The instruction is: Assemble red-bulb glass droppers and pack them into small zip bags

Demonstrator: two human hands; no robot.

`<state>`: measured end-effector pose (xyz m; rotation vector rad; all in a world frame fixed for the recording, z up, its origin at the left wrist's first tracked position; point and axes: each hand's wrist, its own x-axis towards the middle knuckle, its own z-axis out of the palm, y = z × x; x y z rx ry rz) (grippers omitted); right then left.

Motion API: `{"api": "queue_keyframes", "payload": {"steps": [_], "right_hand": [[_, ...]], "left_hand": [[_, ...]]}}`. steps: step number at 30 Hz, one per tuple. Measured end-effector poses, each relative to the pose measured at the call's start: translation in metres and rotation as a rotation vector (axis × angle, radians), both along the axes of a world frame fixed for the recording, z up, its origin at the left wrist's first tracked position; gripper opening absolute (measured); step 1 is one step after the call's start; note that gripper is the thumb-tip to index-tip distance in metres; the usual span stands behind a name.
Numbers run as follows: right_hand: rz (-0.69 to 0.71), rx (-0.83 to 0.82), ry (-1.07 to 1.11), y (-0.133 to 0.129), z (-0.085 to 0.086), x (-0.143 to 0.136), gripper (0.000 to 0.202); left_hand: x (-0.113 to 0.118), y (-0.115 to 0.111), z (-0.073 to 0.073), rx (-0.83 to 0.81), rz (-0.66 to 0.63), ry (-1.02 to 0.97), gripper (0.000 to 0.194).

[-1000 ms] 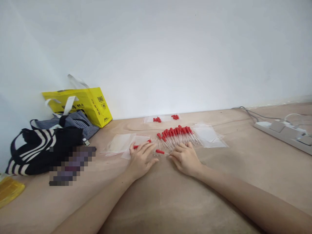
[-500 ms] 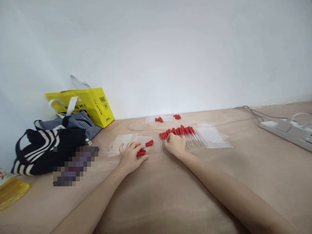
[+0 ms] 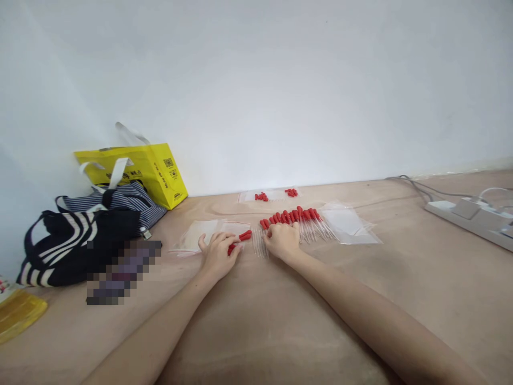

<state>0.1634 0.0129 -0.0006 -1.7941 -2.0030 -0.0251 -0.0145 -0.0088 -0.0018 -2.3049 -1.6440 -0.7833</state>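
Note:
My left hand (image 3: 218, 255) rests over a few red rubber bulbs (image 3: 245, 235) by a clear zip bag (image 3: 200, 235); its thumb and forefinger close on one bulb (image 3: 231, 248). Just to the right lie several thin glass tubes (image 3: 258, 243) side by side. My right hand (image 3: 282, 240) is curled at the right edge of these tubes, its fingertips pinched on one, mostly hidden by the fingers. Behind and right of that hand, assembled droppers (image 3: 316, 222) with red bulbs and clear stems form a slanting row.
Farther back lies a clear bag (image 3: 276, 195) with red bulbs on it. Empty clear bags (image 3: 348, 224) are right of the droppers. A yellow bag (image 3: 160, 176) and a black striped bag (image 3: 92, 240) stand left; a power strip (image 3: 473, 216) lies right.
My right hand has shifted a little left, from the dropper row onto the glass tubes. My left thumb and fingers have drawn together around the bulbs.

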Motion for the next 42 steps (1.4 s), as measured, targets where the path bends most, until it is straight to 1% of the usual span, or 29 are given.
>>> {"api": "queue_keyframes", "payload": {"steps": [8,13,16,18,20,23,26,28,31,34,36,38,40,42], "right_hand": [[-0.02,-0.119,-0.072,-0.007,0.007,-0.006,0.021],[-0.028,-0.159,-0.07,-0.004,0.005,-0.007,0.02],[-0.032,-0.173,-0.061,-0.003,0.004,-0.008,0.021],[-0.035,-0.176,-0.056,-0.002,0.004,-0.007,0.023],[-0.03,-0.174,-0.032,-0.003,0.005,-0.006,0.024],[0.016,-0.154,0.098,-0.008,0.005,0.002,0.026],[0.065,-0.088,0.222,-0.017,0.001,0.016,0.021],[0.096,-0.034,0.238,-0.026,-0.003,0.028,0.02],[0.148,0.024,0.226,-0.04,-0.01,0.048,0.02],[0.185,0.057,0.226,-0.05,-0.014,0.064,0.02],[0.21,0.071,0.224,-0.054,-0.016,0.072,0.02],[0.245,0.078,0.227,-0.056,-0.018,0.077,0.02],[0.293,0.077,0.243,-0.057,-0.019,0.08,0.018],[0.344,0.076,0.252,-0.058,-0.02,0.082,0.015]], "left_hand": [[0.004,-0.001,-0.005,0.011,-0.008,-0.011,0.013],[0.007,-0.002,-0.002,-0.036,0.057,-0.001,0.013],[0.01,0.004,0.003,-0.077,0.101,0.0,0.016],[0.012,0.013,0.008,-0.11,0.115,0.01,0.018],[0.014,0.025,0.014,-0.182,0.103,0.026,0.02],[0.019,0.043,0.021,-0.322,0.061,0.04,0.022],[0.025,0.055,0.023,-0.405,0.037,0.042,0.019],[0.028,0.059,0.023,-0.442,0.038,0.036,0.017],[0.03,0.062,0.022,-0.473,0.051,0.019,0.008],[0.03,0.061,0.023,-0.452,0.066,-0.016,0.006],[0.029,0.057,0.026,-0.399,0.073,-0.051,0.008],[0.03,0.048,0.028,-0.327,0.072,-0.089,0.012],[0.031,0.034,0.03,-0.243,0.027,-0.176,0.014],[0.034,0.015,0.027,-0.183,-0.082,-0.301,0.012]]}}
